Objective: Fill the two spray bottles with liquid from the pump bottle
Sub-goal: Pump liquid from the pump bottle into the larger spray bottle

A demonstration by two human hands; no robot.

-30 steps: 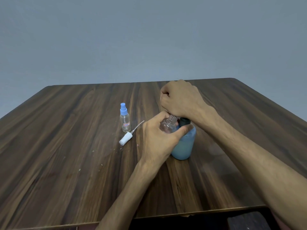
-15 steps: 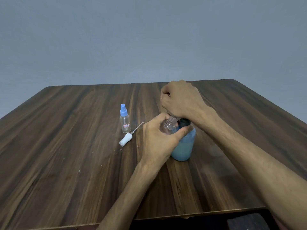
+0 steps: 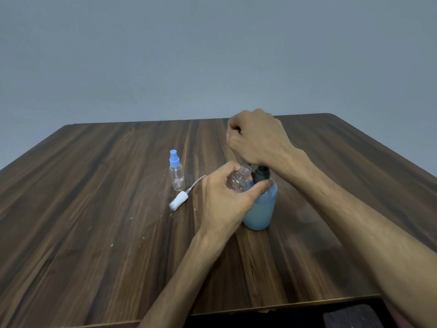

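A pump bottle (image 3: 260,211) with pale blue liquid and a dark collar stands right of the table's middle. My right hand (image 3: 257,138) is curled over its pump head, which the hand hides. My left hand (image 3: 227,200) grips a small clear spray bottle (image 3: 238,179) with its neck open, held tilted against the pump bottle just under my right hand. A second clear spray bottle (image 3: 176,172) with a blue spray cap stands upright to the left. A white spray cap (image 3: 178,200) with its thin dip tube lies on the table in front of that bottle.
The dark wooden table (image 3: 94,221) carries a few small white specks near the middle. Its front edge runs along the bottom of the view, with dark objects (image 3: 350,316) below it at the lower right. A plain grey wall stands behind.
My right hand has risen slightly above the pump bottle's collar. My left hand still holds the open spray bottle in the same place.
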